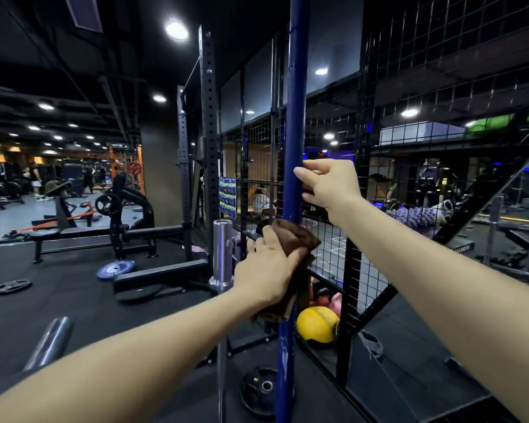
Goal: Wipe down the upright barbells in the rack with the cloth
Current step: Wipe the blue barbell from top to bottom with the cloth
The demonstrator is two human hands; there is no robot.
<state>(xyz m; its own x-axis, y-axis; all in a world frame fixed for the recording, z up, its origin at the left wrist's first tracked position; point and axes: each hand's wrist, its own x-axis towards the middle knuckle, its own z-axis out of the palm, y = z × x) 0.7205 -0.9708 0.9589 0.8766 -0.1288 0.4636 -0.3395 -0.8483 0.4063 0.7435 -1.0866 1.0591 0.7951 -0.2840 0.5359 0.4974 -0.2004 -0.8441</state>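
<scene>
A tall blue barbell [297, 117] stands upright in the middle of the view, running past the top edge. My right hand [327, 184] grips it at about chest height. Just below, my left hand [269, 267] wraps a brown cloth [297, 239] around the same bar. A shorter chrome barbell [222, 254] stands upright just left of my left hand. The end of a third chrome bar [51, 341] leans in at the lower left.
A black wire mesh partition [409, 87] stands right behind the bars. A yellow kettlebell [315, 326] and a black weight plate [266, 389] lie at the foot. A black power rack [209, 148], a bench [104, 233] and loose plates [115, 268] are to the left.
</scene>
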